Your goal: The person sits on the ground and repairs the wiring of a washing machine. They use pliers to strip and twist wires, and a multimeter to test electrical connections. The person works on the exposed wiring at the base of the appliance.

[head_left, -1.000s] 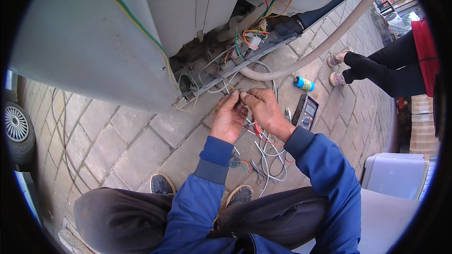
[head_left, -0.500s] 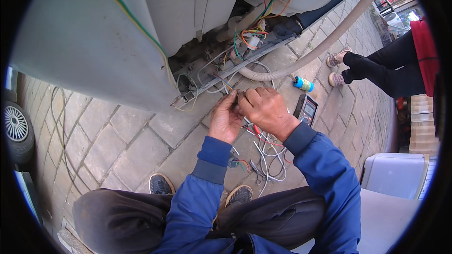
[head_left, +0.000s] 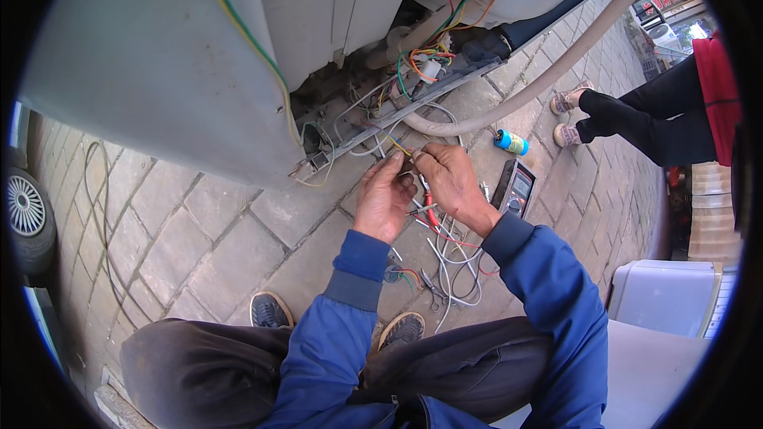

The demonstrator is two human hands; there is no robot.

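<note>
Both hands have barely shifted: left hand [head_left: 385, 197] and right hand [head_left: 447, 184] pinch together on thin wire ends [head_left: 407, 160] just below the opened appliance [head_left: 381, 123]. Loose wires [head_left: 453, 258] lie on the paving; joining seems unfinished.

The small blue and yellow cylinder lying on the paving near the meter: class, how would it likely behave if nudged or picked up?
The cylinder lies on its side on the brick paving, so a nudge would probably roll it. It looks small beside the meter, so likely light. Its round, smooth-looking body may slip in a loose hold.
</note>
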